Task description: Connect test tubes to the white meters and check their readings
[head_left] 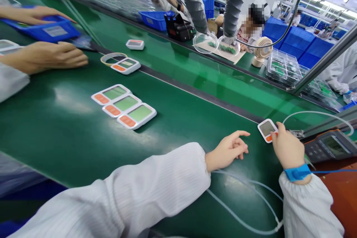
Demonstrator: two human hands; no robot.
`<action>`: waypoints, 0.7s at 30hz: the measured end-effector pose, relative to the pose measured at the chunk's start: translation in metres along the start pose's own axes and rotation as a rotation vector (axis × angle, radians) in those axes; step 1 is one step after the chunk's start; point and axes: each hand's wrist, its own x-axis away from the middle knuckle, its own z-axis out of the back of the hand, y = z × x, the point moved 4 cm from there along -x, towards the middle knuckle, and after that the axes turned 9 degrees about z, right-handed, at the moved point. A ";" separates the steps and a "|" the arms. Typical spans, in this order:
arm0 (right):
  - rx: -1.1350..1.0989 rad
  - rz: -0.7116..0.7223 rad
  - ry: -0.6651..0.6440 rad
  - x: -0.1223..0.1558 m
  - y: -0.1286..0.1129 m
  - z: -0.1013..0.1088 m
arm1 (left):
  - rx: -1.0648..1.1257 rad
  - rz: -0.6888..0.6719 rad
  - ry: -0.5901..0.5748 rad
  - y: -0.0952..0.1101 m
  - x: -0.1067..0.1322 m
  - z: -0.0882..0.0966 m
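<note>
My right hand (287, 148) grips a small white device with a grey screen and orange button (267, 129) at the green belt's (69, 134) right end; a blue wrist strap (298, 173) circles that wrist. My left hand (227, 150) rests on the belt just left of it, fingers loosely curled, one finger stretched out, holding nothing. Three similar white devices with green screens (124, 106) lie side by side on the belt farther left.
A meter (330, 147) with a white cable sits at the right. A tape roll (113, 57) and two more devices (126, 65) lie farther up. Another person's hands (47, 55) and a blue tray (52, 29) are at the left. Extraction hoses (195, 3), a fan (262, 50) and workers stand across.
</note>
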 end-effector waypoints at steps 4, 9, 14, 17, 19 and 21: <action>-0.168 0.132 -0.004 0.004 -0.008 0.009 | 0.000 -0.013 0.026 0.002 -0.001 0.002; -0.470 0.665 -0.434 0.043 -0.086 0.007 | 0.099 -0.085 0.146 0.008 -0.002 0.008; -0.369 0.826 -0.466 0.067 -0.127 0.000 | 0.009 -0.126 0.141 0.038 -0.001 0.022; -0.425 0.844 -0.502 0.066 -0.122 0.000 | -0.187 -0.185 0.198 0.071 0.004 0.053; -0.453 0.811 -0.481 0.061 -0.112 0.003 | -0.357 -0.234 0.394 0.089 0.015 0.088; -0.498 0.761 -0.393 0.055 -0.101 0.010 | -0.618 -0.251 0.693 0.097 0.034 0.127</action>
